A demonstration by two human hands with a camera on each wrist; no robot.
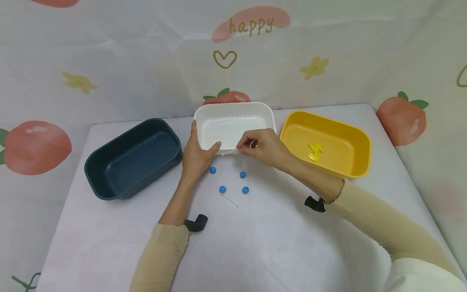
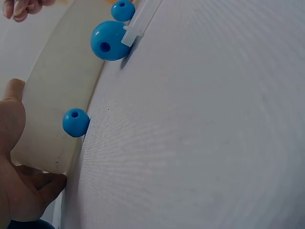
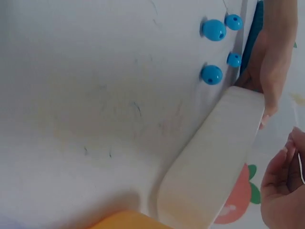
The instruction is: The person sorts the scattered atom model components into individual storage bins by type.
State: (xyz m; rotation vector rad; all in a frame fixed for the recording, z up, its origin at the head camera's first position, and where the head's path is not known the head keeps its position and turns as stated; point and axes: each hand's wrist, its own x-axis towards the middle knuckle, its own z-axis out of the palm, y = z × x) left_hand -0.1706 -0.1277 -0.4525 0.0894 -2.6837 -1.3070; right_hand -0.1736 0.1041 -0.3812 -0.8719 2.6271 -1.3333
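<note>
My left hand (image 1: 195, 158) grips the left front corner of a white plastic basin (image 1: 233, 106), its thumb at the front wall and its fingers around the end. Over the basin's front rim, my right hand (image 1: 268, 148) pinches a thin whitish plastic stick (image 1: 229, 152); its exact kind is too small to tell. A similar thin stick (image 1: 224, 121) lies inside the basin. In front of the basin, several blue beads (image 1: 245, 190) with holes sit on the table. Against one bead (image 2: 107, 40) lies a clear plastic stick (image 2: 143, 19) with a crosswise end.
A dark blue basin (image 1: 133, 160) stands at the left. At the right, a yellow basin (image 1: 346, 140) holds small yellow pieces (image 1: 315, 153). Behind the white table (image 1: 270, 239) hangs a backdrop cloth (image 1: 146, 61) printed with peaches and flowers.
</note>
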